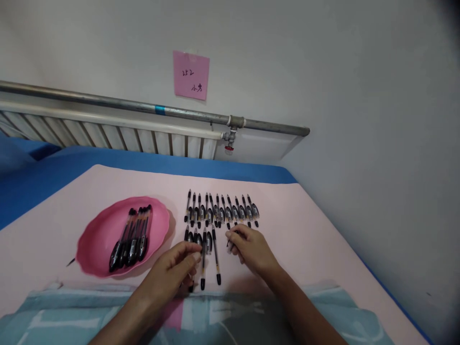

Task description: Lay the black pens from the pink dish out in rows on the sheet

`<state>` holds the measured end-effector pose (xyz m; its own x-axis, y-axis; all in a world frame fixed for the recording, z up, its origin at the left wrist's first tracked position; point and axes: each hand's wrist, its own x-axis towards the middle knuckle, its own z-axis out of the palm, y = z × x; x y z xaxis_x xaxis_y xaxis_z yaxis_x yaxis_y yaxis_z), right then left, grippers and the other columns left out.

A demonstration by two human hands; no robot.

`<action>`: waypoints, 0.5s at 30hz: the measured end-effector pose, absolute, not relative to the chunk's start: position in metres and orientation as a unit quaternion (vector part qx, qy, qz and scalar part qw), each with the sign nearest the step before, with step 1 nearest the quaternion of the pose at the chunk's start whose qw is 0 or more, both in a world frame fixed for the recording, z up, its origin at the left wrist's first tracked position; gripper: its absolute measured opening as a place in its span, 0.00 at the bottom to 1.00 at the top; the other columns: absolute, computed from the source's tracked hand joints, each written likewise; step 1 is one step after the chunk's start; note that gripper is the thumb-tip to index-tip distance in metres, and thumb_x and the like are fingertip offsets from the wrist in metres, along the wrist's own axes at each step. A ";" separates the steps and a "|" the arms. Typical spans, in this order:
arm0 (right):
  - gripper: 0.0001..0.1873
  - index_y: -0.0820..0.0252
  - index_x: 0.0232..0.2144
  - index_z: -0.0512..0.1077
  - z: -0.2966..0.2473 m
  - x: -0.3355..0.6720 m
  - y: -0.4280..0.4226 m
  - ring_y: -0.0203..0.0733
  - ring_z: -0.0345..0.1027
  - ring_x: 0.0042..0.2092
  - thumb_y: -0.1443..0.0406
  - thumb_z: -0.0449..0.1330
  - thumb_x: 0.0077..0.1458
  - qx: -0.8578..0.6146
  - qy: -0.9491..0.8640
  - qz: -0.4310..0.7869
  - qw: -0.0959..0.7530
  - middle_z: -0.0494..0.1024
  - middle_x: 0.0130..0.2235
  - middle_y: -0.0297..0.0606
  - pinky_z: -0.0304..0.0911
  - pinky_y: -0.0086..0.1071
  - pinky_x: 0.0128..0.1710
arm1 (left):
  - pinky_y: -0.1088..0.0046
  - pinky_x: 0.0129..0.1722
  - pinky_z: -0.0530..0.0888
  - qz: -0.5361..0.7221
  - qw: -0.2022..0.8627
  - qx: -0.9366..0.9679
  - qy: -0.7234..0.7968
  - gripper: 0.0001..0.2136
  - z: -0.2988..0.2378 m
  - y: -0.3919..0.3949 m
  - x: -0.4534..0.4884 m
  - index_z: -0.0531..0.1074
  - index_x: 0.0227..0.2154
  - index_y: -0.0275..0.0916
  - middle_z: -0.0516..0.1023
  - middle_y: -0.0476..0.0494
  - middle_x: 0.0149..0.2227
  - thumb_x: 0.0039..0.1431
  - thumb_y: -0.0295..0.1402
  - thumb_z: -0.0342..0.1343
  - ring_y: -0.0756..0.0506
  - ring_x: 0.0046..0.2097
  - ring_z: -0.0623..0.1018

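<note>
The left hand (176, 268) is drawn into a pinch, thumb against fingertips, over the near row of pens (203, 256). Whether it grips one or only touches it I cannot tell. The right hand (251, 249) is curled, fingertips closed on a pen (227, 243) just right of that row.

The work in hand looks like building this second line below the far row of pens (221, 211), which lies mid-cover. Adding a pen to the row would call for laying it parallel and level with its neighbours, which sit unevenly.

More pens (131, 237) lie in the pink tray (88, 242), toward the left edge of the pink cover (305, 230).

Only a dark end of the right hand's pen shows. The left hand hides the row's lower ends. A dark sliver (71, 262) left of the tray is too small to name.
</note>
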<state>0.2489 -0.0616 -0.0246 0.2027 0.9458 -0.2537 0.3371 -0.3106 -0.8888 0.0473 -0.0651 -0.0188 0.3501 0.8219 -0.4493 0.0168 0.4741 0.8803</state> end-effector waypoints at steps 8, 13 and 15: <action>0.05 0.57 0.27 0.72 -0.035 0.250 -0.063 0.34 0.65 0.28 0.66 0.55 0.47 -0.641 -0.578 0.332 0.381 0.71 0.29 0.32 0.61 0.28 0.28 | 0.81 0.19 0.60 0.280 0.693 0.435 0.501 0.18 -0.019 -0.065 0.046 0.71 0.37 0.39 0.67 0.54 0.21 0.47 0.46 0.58 0.54 0.20 0.65; 0.11 0.56 0.32 0.72 -0.035 0.250 -0.069 0.37 0.66 0.35 0.72 0.55 0.46 -0.623 -0.679 0.233 0.310 0.73 0.34 0.35 0.60 0.29 0.34 | 0.82 0.18 0.59 0.274 0.704 0.420 0.503 0.18 -0.019 -0.064 0.045 0.70 0.36 0.40 0.68 0.53 0.22 0.46 0.46 0.59 0.54 0.21 0.64; 0.11 0.57 0.32 0.71 -0.034 0.251 -0.070 0.37 0.66 0.35 0.73 0.54 0.46 -0.622 -0.696 0.214 0.288 0.73 0.33 0.35 0.59 0.29 0.34 | 0.81 0.19 0.59 0.272 0.711 0.412 0.500 0.17 -0.019 -0.065 0.045 0.70 0.36 0.40 0.68 0.53 0.22 0.46 0.45 0.59 0.55 0.20 0.64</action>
<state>0.2506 -0.0701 -0.0343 -0.0606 0.9891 0.1340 0.7430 0.1344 -0.6557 0.0452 -0.0652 -0.0193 0.3508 0.7998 -0.4871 0.0248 0.5120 0.8586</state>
